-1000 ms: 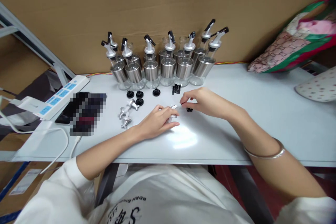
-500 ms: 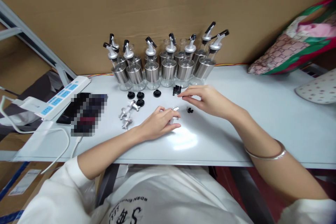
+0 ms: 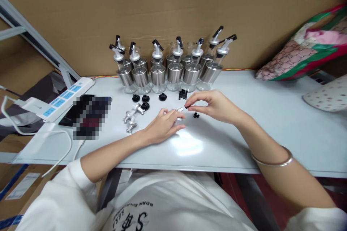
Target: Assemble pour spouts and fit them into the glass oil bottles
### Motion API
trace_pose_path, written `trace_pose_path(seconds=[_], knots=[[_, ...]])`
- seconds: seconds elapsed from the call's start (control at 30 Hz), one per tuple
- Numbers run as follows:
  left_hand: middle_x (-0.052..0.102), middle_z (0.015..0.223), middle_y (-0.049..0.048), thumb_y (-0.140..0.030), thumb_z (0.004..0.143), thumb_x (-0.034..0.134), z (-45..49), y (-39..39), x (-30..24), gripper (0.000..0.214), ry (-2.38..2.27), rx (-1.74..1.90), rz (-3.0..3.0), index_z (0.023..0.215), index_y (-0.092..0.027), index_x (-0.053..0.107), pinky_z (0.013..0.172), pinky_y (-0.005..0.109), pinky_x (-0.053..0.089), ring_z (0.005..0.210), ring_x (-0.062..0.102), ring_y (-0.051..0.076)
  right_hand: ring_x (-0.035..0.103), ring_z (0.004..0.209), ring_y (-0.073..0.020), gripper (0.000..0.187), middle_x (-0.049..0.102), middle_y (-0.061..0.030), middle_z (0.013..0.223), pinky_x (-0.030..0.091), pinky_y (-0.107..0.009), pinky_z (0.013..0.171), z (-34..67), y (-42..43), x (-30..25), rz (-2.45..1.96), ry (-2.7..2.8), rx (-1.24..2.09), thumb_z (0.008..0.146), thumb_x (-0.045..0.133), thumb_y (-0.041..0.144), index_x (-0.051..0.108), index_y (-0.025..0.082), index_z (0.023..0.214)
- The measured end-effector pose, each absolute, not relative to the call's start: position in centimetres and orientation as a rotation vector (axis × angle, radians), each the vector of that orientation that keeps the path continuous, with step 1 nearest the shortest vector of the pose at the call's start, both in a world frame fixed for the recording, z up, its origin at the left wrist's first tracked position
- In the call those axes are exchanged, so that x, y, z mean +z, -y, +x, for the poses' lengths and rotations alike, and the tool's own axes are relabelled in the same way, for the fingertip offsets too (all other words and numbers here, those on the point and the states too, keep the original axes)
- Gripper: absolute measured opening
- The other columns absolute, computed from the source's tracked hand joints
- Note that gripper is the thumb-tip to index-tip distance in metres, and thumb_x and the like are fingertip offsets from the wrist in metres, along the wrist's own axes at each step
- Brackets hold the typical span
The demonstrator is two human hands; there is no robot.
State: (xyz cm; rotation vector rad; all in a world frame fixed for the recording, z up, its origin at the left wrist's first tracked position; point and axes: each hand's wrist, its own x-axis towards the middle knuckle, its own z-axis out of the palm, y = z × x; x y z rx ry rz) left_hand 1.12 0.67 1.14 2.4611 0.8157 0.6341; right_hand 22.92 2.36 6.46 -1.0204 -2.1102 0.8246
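My left hand (image 3: 165,125) rests on the white table (image 3: 244,126), fingers closed round a silver pourer spout (image 3: 178,112) whose tip sticks out to the right. My right hand (image 3: 210,104) hovers just right of it, thumb and forefinger pinching a small black piece (image 3: 187,107) close to the spout tip. Two small black parts (image 3: 195,115) lie on the table under the right hand. A bunch of black pieces (image 3: 182,94) stands behind them. Three loose silver spouts (image 3: 131,116) lie to the left, with black rubber stoppers (image 3: 145,100) behind.
A row of glass-and-steel oil bottles (image 3: 173,72) with pourers lines the cardboard wall. At the left lie a power strip (image 3: 58,99), a blurred dark device (image 3: 88,113) and white cables. Patterned cushions (image 3: 303,48) sit at the right.
My right hand reached back to the bunch of black pieces, then came forward again pinching a small black piece near the spout tip. The left hand stayed in place.
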Motion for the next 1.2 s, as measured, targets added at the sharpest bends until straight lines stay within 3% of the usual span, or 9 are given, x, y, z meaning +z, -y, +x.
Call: trace_pose_path(seconds=[0.2, 0.53, 0.77, 1.0, 1.2], knots=[[0.061, 0.087, 0.0019, -0.036, 0.095, 0.043, 0.9, -0.4, 1.2, 0.018, -0.75, 0.755, 2.485, 0.105, -0.021, 0.048, 0.09, 0.036, 0.036, 0.073, 0.053, 0.016, 0.069, 0.077, -0.0206, 0.024, 0.075, -0.0055, 0.081, 0.055, -0.036, 0.077, 22.1, -2.3, 5.9, -0.98, 1.922, 1.016, 0.07, 0.075, 0.043, 0.074, 0.02, 0.078], [0.065, 0.093, 0.0015, -0.022, 0.092, 0.04, 0.7, 0.4, 1.2, 0.009, -0.702, 0.962, 2.513, 0.1, -0.022, 0.043, 0.09, 0.036, 0.034, 0.069, 0.054, 0.014, 0.067, 0.065, -0.0168, 0.025, 0.073, -0.0038, 0.071, 0.054, -0.031, 0.064, 20.9, -1.9, 5.5, -0.979, 1.649, 1.313, 0.057, 0.084, 0.039, 0.075, 0.019, 0.071], [0.067, 0.092, 0.0022, -0.023, 0.094, 0.035, 0.6, 0.8, 1.4, 0.008, -0.662, 0.987, 2.634, 0.1, -0.022, 0.041, 0.087, 0.035, 0.037, 0.072, 0.056, 0.015, 0.062, 0.06, -0.012, 0.023, 0.069, -0.0007, 0.06, 0.051, -0.026, 0.064, 19.9, -1.1, 5.6, -0.941, 1.555, 1.412, 0.059, 0.084, 0.036, 0.071, 0.018, 0.059], [0.069, 0.093, 0.0014, -0.035, 0.099, 0.034, 0.7, 0.4, 1.5, 0.015, -0.592, 1.276, 2.756, 0.107, -0.022, 0.036, 0.084, 0.034, 0.038, 0.066, 0.057, 0.013, 0.057, 0.058, -0.0076, 0.025, 0.067, 0.0008, 0.064, 0.046, -0.022, 0.06, 19.5, -0.9, 4.8, -0.75, 1.294, 1.783, 0.063, 0.084, 0.037, 0.074, 0.018, 0.076], [0.071, 0.085, -0.0005, -0.021, 0.098, 0.034, 0.1, 0.0, 2.6, 0.01, -0.514, 1.24, 2.97, 0.107, -0.021, 0.035, 0.082, 0.034, 0.035, 0.068, 0.06, 0.014, 0.058, 0.062, -0.0083, 0.024, 0.066, 0.0001, 0.071, 0.045, -0.02, 0.056, 19.5, -0.4, 4.9, -0.575, 1.111, 2.092, 0.072, 0.078, 0.025, 0.071, 0.018, 0.094]])
